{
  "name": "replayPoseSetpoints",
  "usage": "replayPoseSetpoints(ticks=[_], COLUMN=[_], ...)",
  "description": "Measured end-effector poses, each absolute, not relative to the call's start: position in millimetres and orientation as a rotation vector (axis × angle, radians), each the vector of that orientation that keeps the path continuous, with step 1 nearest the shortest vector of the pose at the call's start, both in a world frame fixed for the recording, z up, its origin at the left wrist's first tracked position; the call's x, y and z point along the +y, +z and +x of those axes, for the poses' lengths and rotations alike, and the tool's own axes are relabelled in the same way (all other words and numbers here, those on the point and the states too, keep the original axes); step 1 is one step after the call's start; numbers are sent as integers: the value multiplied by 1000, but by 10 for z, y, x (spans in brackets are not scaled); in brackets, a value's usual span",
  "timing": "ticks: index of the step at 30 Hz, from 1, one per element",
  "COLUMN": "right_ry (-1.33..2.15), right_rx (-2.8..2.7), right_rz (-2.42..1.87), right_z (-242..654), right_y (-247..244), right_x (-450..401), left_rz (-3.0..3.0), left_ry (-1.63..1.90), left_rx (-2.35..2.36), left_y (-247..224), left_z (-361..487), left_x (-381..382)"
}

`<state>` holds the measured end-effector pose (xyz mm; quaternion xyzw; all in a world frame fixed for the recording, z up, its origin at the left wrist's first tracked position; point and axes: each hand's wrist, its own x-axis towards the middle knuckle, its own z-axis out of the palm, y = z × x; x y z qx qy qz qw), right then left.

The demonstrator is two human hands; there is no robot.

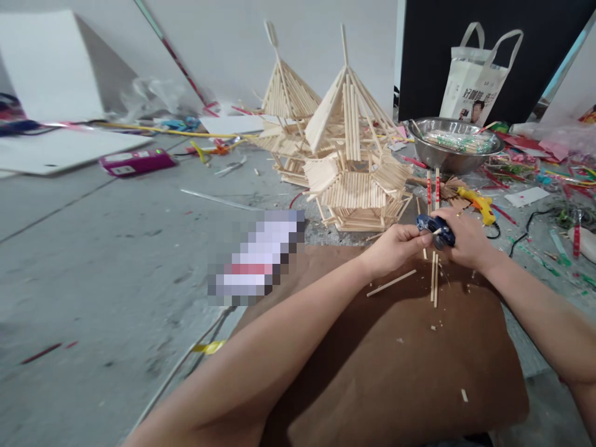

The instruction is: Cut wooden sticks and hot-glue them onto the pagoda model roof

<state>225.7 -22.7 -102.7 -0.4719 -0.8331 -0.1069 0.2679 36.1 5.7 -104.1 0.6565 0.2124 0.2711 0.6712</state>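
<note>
My right hand (465, 239) is wrapped around a dark blue hand tool (442, 228) with a metal part; its exact kind is hard to make out. My left hand (395, 248) is closed, its thumb and fingers pinching a short wooden stick (436, 232) against the tool's metal part. Below both hands, two pale chopsticks (434, 279) lie side by side on a brown sheet (395, 360). Another cut stick (391, 283) rests at an angle nearby. Small chips (434, 327) are scattered around. Just beyond the hands, chopsticks with red printed ends (433, 186) lie on the floor.
A pagoda-like stick model (356, 192) stands ahead, with another stick model (286, 99) behind it. To the right are a yellow glue gun (479, 203), a steel bowl (440, 155) of wrapped chopsticks and a white bag (472, 87). A blurred-out phone-like object (261, 254) lies left.
</note>
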Motion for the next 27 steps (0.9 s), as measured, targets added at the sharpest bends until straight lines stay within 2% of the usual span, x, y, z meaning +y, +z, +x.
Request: replayPoseSetpoints(ticks=[6, 8, 12, 18, 27], right_ry=[-512, -565, -606, -616, -583], right_rx=[-2259, -2226, -2058, -1866, -2036], right_rz=[-911, -920, -1329, -2016, -2056], right_z=[2320, 2355, 2465, 2555, 2547], right_y=[-1000, -994, -990, -1042, -1364], right_x=[-274, -287, -225, -86, -22], left_rz=[1138, 1114, 1228, 1534, 1844], left_ry=[318, 266, 272, 638, 764], left_rx=[271, 240, 295, 611, 798], left_y=[-1035, -1006, -951, -975, -1014], left_z=[396, 391, 349, 379, 413], left_x=[-53, -78, -45, 17, 33])
